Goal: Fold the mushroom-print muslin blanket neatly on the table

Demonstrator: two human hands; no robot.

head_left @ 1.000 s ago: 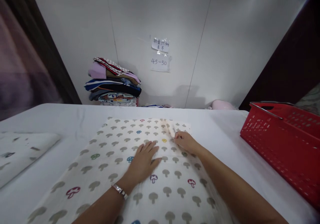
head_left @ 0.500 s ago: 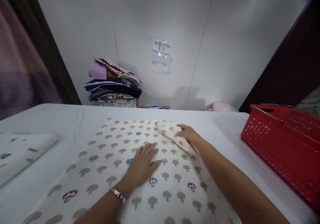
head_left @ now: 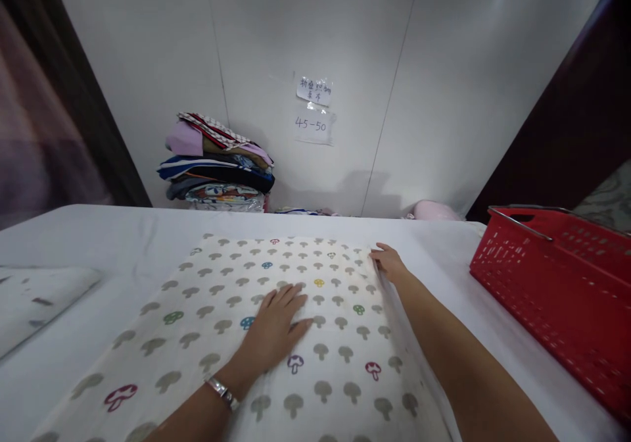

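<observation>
Two hands on a mushroom-print cloth spread over a white table.

The left hand (head_left: pixel 277 323) lies flat, fingers spread and gripping nothing, pressed on the middle of the mushroom-print cloth (head_left: pixel 236 323), which covers the centre of the table (head_left: pixel 123 238) and runs off the near edge of the view, so its near end is cut off. The right hand (head_left: pixel 389 263) rests at the cloth's far right corner with fingers loosely curled on the hem; whether it pinches the fabric or only touches it cannot be told (the fingertips are hidden against the fold). A red basket (head_left: pixel 557 297) stands at the table's right edge, partly out of frame. A second folded cloth (head_left: pixel 34 300) at the left edge is blurred. Behind the far edge, a pile of folded clothes (head_left: pixel 217 166) leans on the wall, under paper notes (head_left: pixel 314 108) whose upper writing is unreadable.
</observation>
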